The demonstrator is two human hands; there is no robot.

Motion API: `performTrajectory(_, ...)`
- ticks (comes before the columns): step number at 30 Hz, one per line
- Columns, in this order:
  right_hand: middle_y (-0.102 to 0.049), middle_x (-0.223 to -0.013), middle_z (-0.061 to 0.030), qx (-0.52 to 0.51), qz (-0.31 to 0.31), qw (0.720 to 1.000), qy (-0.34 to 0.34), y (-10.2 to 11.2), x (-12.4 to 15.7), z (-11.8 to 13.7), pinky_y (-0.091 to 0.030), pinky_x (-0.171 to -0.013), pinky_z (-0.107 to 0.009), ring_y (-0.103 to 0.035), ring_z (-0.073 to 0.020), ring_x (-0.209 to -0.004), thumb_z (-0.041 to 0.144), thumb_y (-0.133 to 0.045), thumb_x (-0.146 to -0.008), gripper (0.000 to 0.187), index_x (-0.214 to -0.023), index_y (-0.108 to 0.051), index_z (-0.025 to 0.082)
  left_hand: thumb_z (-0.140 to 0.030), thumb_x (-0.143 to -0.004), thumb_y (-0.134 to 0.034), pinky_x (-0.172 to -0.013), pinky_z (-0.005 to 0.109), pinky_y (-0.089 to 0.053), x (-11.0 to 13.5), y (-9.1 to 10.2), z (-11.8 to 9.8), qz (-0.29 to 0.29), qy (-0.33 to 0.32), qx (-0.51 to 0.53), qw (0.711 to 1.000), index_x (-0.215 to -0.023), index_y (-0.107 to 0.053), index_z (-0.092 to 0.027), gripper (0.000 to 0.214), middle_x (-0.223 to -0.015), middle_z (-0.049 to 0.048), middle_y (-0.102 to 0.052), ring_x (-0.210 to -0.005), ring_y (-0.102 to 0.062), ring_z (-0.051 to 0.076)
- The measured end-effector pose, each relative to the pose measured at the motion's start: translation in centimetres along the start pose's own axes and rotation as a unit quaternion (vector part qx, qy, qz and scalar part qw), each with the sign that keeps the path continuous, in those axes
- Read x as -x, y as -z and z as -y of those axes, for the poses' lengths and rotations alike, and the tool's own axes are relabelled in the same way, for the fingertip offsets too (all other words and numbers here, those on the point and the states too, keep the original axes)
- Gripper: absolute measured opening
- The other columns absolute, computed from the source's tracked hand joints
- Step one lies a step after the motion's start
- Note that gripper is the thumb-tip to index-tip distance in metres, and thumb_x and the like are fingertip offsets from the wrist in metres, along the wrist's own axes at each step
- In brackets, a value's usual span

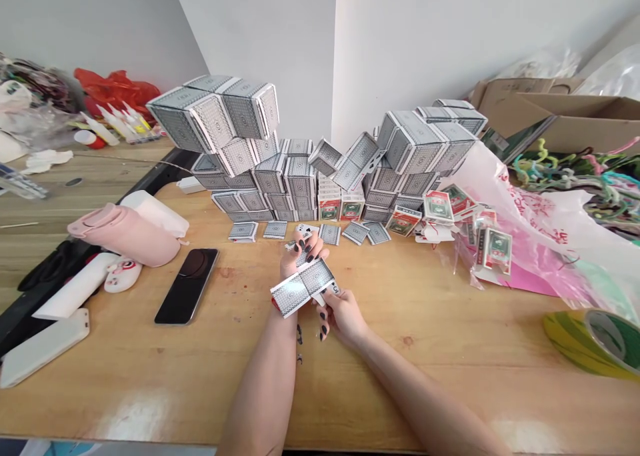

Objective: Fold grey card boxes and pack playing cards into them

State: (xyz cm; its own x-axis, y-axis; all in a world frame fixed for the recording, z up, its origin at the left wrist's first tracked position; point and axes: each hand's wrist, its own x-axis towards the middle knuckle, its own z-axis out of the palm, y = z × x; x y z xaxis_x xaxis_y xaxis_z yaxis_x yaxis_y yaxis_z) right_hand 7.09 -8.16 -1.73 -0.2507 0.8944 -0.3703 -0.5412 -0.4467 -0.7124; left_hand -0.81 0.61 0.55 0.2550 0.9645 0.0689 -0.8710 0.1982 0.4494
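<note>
Several folded playing cards (304, 286) with grey patterned backs are joined into a strip above the middle of the table. My left hand (314, 244) is closed with curled fingers at the strip's far side, partly hidden behind it. My right hand (347, 317) pinches the strip's near right end, where a card's face corner shows. Just beyond my hands lie loose folded cards (330, 234) in a row, one of them face up (306, 231). Behind them stands a structure of card cubes (300, 176), with open card pieces (357, 159) resting in its middle.
Boxed card decks (440, 206) sit right of the cubes, some on a pink plastic bag (530, 209). A tape roll (590, 339) lies at the right edge. To the left are a phone (187, 286), a pink bottle (127, 236) and a white mouse (123, 274).
</note>
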Motion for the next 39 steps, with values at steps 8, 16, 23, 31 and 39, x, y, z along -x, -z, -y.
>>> performTrajectory(8,-0.065,-0.064,-0.0079,0.063,0.079,0.994,-0.049,1.5,-0.4,1.7,-0.053,-0.039,-0.03,-0.062,-0.0177,-0.048,0.041,-0.059,-0.071,0.03,-0.071,-0.049,0.013,-0.039,-0.072,-0.061,-0.044,0.021,-0.024,-0.5,-0.1,-0.7,-0.022,-0.047,0.05,0.997,-0.066,-0.044,-0.019,0.027,-0.059,-0.0037,-0.027,-0.046,-0.026,0.005)
performTrajectory(16,-0.054,-0.04,0.0,0.062,0.025,0.998,-0.007,1.2,-0.5,0.9,-0.04,-0.025,-0.022,-0.049,-0.0125,-0.027,0.03,-0.057,-0.065,0.022,-0.052,-0.048,0.015,-0.033,-0.068,-0.065,-0.042,0.02,-0.022,-0.5,-0.2,-0.1,0.02,0.004,0.029,0.999,-0.062,-0.036,-0.018,0.033,-0.058,-0.0042,-0.023,-0.045,-0.025,0.004)
performTrajectory(23,-0.049,-0.034,0.0004,0.091,-0.016,0.995,-0.023,0.8,-0.4,0.9,-0.037,-0.023,-0.02,-0.042,-0.0097,-0.023,0.029,-0.052,-0.061,0.021,-0.045,-0.046,0.016,-0.036,-0.068,-0.064,-0.042,0.021,-0.021,-0.5,-0.4,0.1,-0.003,0.001,0.001,1.0,-0.061,-0.032,-0.018,0.038,-0.058,-0.004,-0.023,-0.044,-0.023,0.004)
performTrajectory(31,-0.05,-0.037,0.0026,0.06,-0.019,0.998,-0.031,0.3,0.0,1.6,-0.035,-0.021,-0.022,-0.038,-0.0093,-0.022,0.024,-0.052,-0.057,0.012,-0.05,-0.045,0.017,-0.035,-0.068,-0.064,-0.043,0.021,-0.025,-0.4,0.0,0.2,0.016,0.006,-0.007,1.0,-0.061,-0.034,-0.017,0.035,-0.059,-0.0041,-0.024,-0.045,-0.027,0.003)
performTrajectory(39,-0.048,-0.037,0.004,0.062,-0.025,0.997,-0.045,0.1,0.3,2.1,-0.032,-0.019,-0.023,-0.034,-0.0086,-0.021,0.024,-0.051,-0.056,0.012,-0.049,-0.043,0.018,-0.033,-0.066,-0.065,-0.044,0.019,-0.025,-0.2,-0.6,0.3,0.032,0.016,0.023,0.999,-0.061,-0.032,-0.017,0.037,-0.06,-0.0045,-0.023,-0.045,-0.027,0.003)
